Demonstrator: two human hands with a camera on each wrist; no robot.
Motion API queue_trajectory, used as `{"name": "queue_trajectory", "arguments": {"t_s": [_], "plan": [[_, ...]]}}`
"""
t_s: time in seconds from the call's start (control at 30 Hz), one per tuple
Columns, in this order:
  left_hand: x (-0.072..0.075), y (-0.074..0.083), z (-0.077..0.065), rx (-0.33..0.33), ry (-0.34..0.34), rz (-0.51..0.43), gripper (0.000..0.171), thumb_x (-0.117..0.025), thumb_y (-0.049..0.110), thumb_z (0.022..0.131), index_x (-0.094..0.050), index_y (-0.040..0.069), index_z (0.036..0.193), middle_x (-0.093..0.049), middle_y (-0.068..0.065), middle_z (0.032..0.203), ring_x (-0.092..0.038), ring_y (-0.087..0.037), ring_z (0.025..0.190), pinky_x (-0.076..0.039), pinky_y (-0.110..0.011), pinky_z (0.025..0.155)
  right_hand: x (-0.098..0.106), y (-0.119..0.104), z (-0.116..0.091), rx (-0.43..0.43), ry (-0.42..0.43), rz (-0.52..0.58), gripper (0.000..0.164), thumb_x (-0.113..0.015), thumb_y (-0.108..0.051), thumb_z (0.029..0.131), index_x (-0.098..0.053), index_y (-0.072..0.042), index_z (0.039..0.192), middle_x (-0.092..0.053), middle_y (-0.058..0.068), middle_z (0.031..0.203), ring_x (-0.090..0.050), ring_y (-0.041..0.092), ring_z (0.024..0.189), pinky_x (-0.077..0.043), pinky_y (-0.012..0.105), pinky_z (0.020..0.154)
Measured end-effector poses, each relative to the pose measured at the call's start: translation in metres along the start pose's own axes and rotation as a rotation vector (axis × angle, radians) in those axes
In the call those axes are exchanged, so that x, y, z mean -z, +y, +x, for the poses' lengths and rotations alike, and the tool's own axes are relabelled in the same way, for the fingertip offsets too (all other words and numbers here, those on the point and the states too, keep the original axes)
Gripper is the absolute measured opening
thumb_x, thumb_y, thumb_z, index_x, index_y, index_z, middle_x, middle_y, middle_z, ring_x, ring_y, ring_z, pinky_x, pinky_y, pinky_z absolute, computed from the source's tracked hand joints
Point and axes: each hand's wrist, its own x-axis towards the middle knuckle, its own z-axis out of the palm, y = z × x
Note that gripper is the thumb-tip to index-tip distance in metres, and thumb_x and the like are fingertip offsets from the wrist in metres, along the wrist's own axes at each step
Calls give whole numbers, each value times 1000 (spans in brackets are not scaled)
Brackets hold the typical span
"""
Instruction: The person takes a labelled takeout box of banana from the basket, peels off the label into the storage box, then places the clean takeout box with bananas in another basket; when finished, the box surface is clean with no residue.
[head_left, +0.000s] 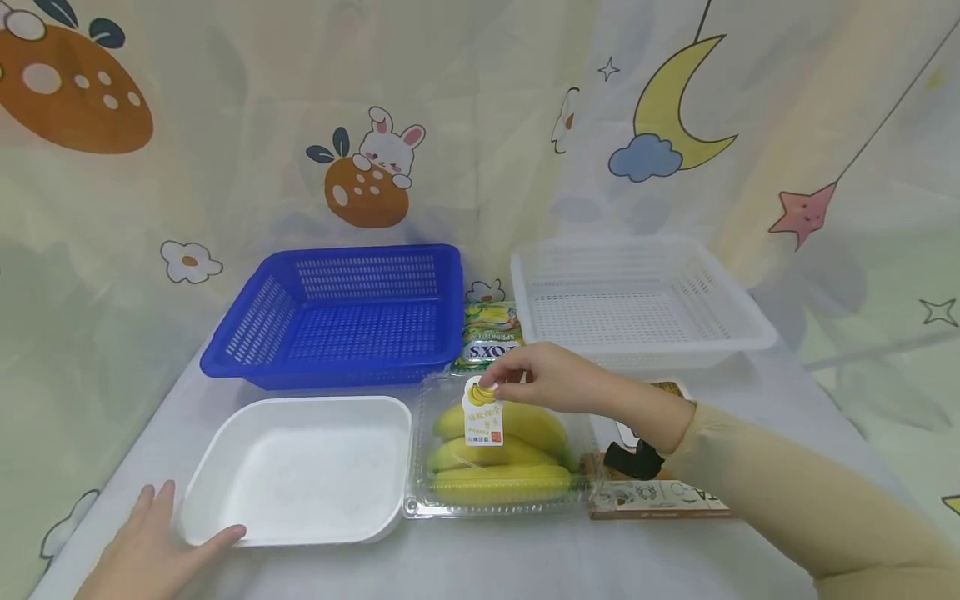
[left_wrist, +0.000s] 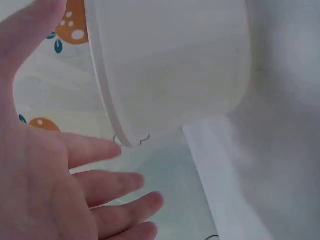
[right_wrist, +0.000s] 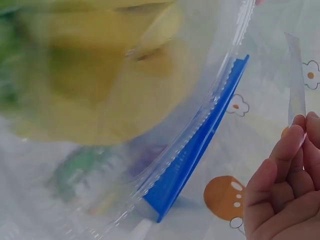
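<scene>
My right hand (head_left: 551,379) pinches the top of a white label (head_left: 483,423) with a banana picture and yellow writing. In the right wrist view the thin label (right_wrist: 296,80) stands up edge-on between thumb and fingertips. In the head view it overlaps a clear plastic box (head_left: 422,500) holding several yellow bananas (head_left: 510,483). My left hand (head_left: 153,542) is at the near left corner of a shallow white tub (head_left: 300,475), fingers spread and thumb reaching along the near rim. In the left wrist view the fingers (left_wrist: 115,185) are extended beside the tub's side.
A blue basket (head_left: 360,329) stands at the back left, a white basket (head_left: 645,321) at the back right. A green-yellow candy bag (head_left: 491,337) lies between them. Right of the bananas, partly under my right arm, are a flat brown-and-white box (head_left: 660,497) and a black object (head_left: 633,460).
</scene>
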Motion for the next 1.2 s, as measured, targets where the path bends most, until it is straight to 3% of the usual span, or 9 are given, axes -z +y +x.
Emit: {"name": "queue_trajectory", "arguments": {"t_s": [0.1,0.17,0.27,0.43,0.8,1.03,1.2], "plan": [[-7,-7,1,-30,-23,-68,101,-63,55,76,-17,-16,132,-36,-39,119,-49,-49,94,-45,-59,72,-1,-6,6,13,-10,13,17,-57,-19,89,-66,-19,103,-65,-8,93,-55,8,75,-49,23,66],[-10,-9,1,-36,-47,-107,99,-63,53,77,-15,-12,134,-41,-39,116,-52,-47,91,-46,-55,70,-2,-10,13,26,-20,26,16,-58,-19,88,-66,-19,102,-65,-8,92,-55,8,77,-50,23,68],[-13,-11,1,11,-139,-117,107,-56,56,81,2,-12,138,-26,-45,130,-43,-57,107,-43,-60,77,-5,-18,25,45,-38,47,16,-58,-19,88,-66,-19,102,-64,-7,93,-55,8,81,-50,22,72],[-13,-12,1,97,-253,-101,114,-48,63,82,24,-9,134,-8,-47,132,-25,-61,117,-37,-64,86,-10,-35,47,55,-88,116,17,-58,-20,88,-65,-18,103,-64,-7,97,-55,8,87,-49,19,76],[-11,-8,-2,151,-271,-110,116,-49,64,81,25,-10,132,-7,-46,132,-18,-61,120,-33,-64,91,-26,-58,103,73,-211,239,19,-62,-21,86,-66,-22,104,-64,-12,100,-57,3,94,-48,17,82],[-13,-10,0,166,-269,-125,117,-49,65,80,24,-10,133,-13,-44,133,-25,-60,119,-39,-61,86,-43,-77,140,79,-275,168,22,-61,-21,87,-66,-23,108,-63,-15,101,-54,-1,95,-46,15,82],[-13,-7,2,163,-269,-171,115,-52,63,80,19,-7,137,-17,-43,133,-29,-58,118,-42,-59,82,-61,-81,158,22,-289,132,23,-61,-24,86,-66,-27,108,-62,-16,103,-51,-2,98,-46,17,83]]}}
